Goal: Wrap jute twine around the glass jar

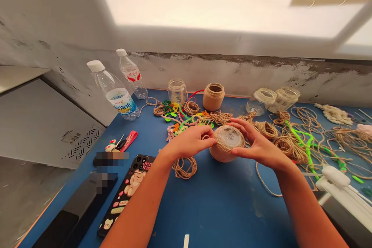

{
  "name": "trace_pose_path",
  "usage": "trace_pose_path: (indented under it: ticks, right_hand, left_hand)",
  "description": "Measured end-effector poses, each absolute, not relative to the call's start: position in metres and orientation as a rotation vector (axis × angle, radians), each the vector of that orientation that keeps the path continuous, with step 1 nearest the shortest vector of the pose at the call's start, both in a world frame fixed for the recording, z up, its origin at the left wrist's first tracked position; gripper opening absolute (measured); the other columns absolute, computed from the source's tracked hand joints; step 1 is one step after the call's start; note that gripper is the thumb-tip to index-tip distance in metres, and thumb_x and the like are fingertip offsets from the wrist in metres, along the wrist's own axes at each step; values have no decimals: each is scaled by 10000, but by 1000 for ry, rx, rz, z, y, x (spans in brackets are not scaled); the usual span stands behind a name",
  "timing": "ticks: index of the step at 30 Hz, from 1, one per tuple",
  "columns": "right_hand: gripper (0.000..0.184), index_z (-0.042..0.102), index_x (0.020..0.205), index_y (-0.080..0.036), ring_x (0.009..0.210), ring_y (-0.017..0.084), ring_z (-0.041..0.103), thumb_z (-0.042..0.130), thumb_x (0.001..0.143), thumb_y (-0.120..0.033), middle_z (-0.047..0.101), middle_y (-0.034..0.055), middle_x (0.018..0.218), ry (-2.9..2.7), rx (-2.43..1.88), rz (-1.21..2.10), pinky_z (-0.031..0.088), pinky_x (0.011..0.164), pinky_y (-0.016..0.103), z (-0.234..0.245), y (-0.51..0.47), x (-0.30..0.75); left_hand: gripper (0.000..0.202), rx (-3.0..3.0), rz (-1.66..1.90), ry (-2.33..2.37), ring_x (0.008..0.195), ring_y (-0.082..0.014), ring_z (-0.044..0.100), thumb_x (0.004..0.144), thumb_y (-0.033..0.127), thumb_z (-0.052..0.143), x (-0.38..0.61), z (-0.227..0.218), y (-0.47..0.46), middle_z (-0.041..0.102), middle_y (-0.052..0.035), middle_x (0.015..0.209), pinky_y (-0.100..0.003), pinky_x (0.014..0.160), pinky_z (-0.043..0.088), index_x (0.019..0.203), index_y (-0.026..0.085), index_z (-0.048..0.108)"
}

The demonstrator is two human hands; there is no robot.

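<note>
A glass jar (229,138) wrapped in jute twine stands upside down on the blue table, its round clear base facing up. My right hand (255,145) grips its right side, thumb at the near rim and fingers round the far side. At the jar's left edge, my left hand (197,139) is closed in a pinch on the twine (207,137); its fingertips touch the jar. A loose coil of twine (185,167) lies below my left wrist.
Behind are a twine-wrapped jar (213,99), a bare jar (177,92) and colourful pipe cleaners (181,122). Twine bundles (290,149) and a white plastic device (334,186) lie right. Two bottles (120,99), keys (116,145) and a bear-patterned phone (128,192) are left.
</note>
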State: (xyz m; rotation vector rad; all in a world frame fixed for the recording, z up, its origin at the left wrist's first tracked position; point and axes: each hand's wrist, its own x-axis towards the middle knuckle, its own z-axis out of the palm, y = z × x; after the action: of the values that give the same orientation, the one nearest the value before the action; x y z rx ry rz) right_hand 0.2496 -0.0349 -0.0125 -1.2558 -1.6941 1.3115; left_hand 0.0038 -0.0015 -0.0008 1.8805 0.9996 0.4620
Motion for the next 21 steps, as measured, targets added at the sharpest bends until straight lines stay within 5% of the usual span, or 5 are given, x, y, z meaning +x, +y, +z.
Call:
trace_pose_path:
  ticks: [14, 21]
  right_hand:
    - [748, 408, 1390, -303, 1295, 302, 531, 709, 713, -198, 586, 56, 1355, -1744, -1230, 1374, 431, 1073, 444, -12, -38, 245]
    - [827, 370, 1433, -358, 1369, 294, 447, 674, 699, -126, 420, 30, 1513, -1732, -1199, 1382, 389, 1106, 427, -16, -37, 246]
  left_hand:
    - [143, 1921, 331, 998, 782, -166, 570, 839, 330, 557, 9, 3, -7, 633, 20, 835, -255, 661, 403, 813, 202, 613]
    - [155, 1921, 286, 1032, 769, -166, 570, 845, 341, 554, 9, 9, -8, 636, 18, 829, -256, 665, 408, 809, 206, 622]
